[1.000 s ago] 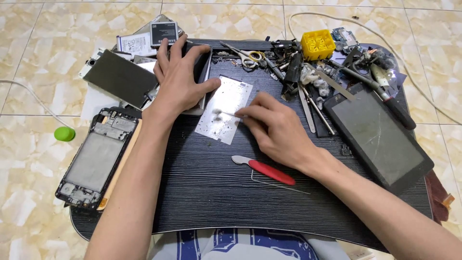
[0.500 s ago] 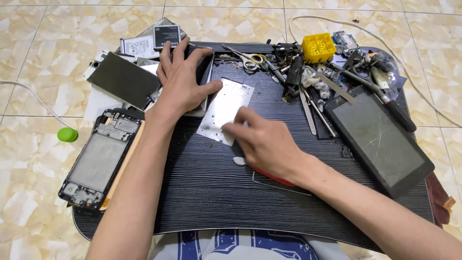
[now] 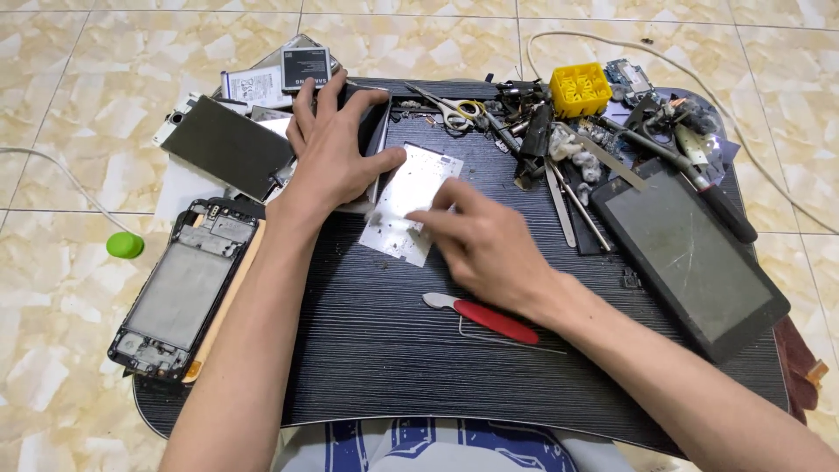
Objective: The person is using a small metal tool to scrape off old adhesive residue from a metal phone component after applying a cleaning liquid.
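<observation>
From the head view we look down on a dark, wood-grained oval table [image 3: 393,350] crowded with phone parts. Our left hand [image 3: 336,153] lies flat with its fingers [image 3: 308,100] spread, pressing down on a dark phone body beside the thin, silvery, scuffed metal plate [image 3: 409,197], which lies flat near the middle of the table just right of that hand. Our right hand [image 3: 489,249] rests on the plate's right edge, its fingers [image 3: 437,216] drawn together and pressing on the surface; whether they pinch anything small we cannot tell.

We judge the plate light, stiff yet easily bent, with sharp edges and residue that may stick; it is best taken by its long edges, not its corners.

Near the right wrist lies a red-handled prying tool with a grey tip [image 3: 485,316]. To the right sits a black glass-fronted tablet [image 3: 695,253], smooth and fragile. On the left, a gutted black phone frame [image 3: 179,288] hangs over the table's edge, and a dark rectangular screen panel [image 3: 229,144] lies on the floor. A yellow plastic parts box [image 3: 578,87], scissors with yellow handles [image 3: 454,107] and metal tweezers [image 3: 559,205] lie at the back.
</observation>
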